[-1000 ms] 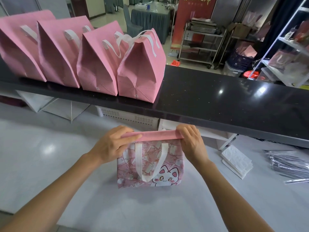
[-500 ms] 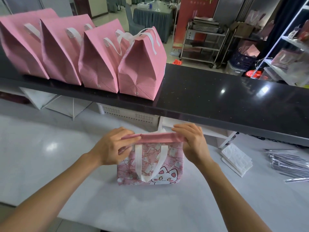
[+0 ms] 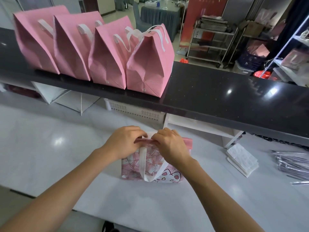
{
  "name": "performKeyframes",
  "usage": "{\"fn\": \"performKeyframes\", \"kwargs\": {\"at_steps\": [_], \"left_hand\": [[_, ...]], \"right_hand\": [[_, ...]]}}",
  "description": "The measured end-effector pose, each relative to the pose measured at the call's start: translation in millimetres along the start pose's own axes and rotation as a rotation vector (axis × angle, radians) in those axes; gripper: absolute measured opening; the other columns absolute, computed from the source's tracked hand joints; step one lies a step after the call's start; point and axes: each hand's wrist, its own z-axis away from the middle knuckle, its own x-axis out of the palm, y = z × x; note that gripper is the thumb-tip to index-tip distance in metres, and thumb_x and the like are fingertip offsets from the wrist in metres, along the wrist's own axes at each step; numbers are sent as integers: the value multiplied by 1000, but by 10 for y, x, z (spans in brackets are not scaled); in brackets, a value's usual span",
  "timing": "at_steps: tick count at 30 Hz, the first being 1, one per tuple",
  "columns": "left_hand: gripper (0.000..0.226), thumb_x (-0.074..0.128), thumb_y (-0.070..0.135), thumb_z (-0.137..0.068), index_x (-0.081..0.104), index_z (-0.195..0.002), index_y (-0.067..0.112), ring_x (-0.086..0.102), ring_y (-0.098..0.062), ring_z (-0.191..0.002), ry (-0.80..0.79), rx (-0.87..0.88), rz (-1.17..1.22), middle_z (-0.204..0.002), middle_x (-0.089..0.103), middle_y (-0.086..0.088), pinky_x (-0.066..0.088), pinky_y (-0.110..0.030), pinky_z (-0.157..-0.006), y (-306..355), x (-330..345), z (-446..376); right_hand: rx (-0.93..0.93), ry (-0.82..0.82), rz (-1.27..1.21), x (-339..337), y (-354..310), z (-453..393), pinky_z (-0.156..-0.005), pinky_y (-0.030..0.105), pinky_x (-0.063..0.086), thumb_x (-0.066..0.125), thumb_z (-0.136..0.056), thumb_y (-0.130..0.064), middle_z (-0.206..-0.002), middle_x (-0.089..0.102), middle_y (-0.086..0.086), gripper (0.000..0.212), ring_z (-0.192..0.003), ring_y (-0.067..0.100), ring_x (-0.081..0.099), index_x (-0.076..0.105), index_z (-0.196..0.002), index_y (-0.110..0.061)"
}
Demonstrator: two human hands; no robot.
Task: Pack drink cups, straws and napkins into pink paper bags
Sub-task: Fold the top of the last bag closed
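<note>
A pink bag with a cat print (image 3: 153, 166) stands upright on the white counter (image 3: 50, 148) in front of me, one white handle hanging down its front. My left hand (image 3: 123, 143) and my right hand (image 3: 168, 144) meet at the middle of the bag's folded pink top edge and pinch it. The bag's contents are hidden. A stack of white napkins (image 3: 242, 160) lies to the right of the bag. Wrapped straws (image 3: 292, 163) lie in a pile at the far right.
Several closed pink bags (image 3: 147, 64) stand in a row on the raised black counter (image 3: 225, 97) behind. White bags (image 3: 66, 99) and a perforated white box (image 3: 135, 111) sit under that ledge. Metal racks and shelves stand beyond.
Both hands have slid inward along the bag's folded top, from its two ends to the middle, where they now almost touch.
</note>
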Motion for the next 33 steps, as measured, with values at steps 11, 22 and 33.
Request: {"fn": "performKeyframes", "kwargs": {"at_steps": [11, 22, 33], "left_hand": [[31, 49, 35, -91, 72, -80, 17, 57, -20, -71, 16, 71, -125, -74, 58, 6, 48, -39, -56, 149, 79, -45], [12, 67, 21, -87, 78, -91, 20, 60, -15, -73, 17, 20, -36, -76, 62, 10, 52, -36, -53, 80, 16, 35], [31, 57, 44, -94, 78, -88, 22, 56, -13, -69, 43, 37, -17, -69, 58, 10, 48, -35, -50, 201, 56, 36]], "right_hand": [[48, 44, 26, -41, -24, 100, -56, 38, 46, 71, -92, -16, -70, 58, -1, 13, -63, 21, 50, 68, -80, -14], [47, 57, 36, -110, 28, 207, -54, 38, 47, 70, -92, -12, -73, 61, -1, 8, -67, 20, 48, 69, -84, -14], [1, 63, 30, -94, -17, 145, -56, 35, 39, 66, -96, -35, -68, 58, -3, 28, -65, 20, 46, 66, -75, -17]]}}
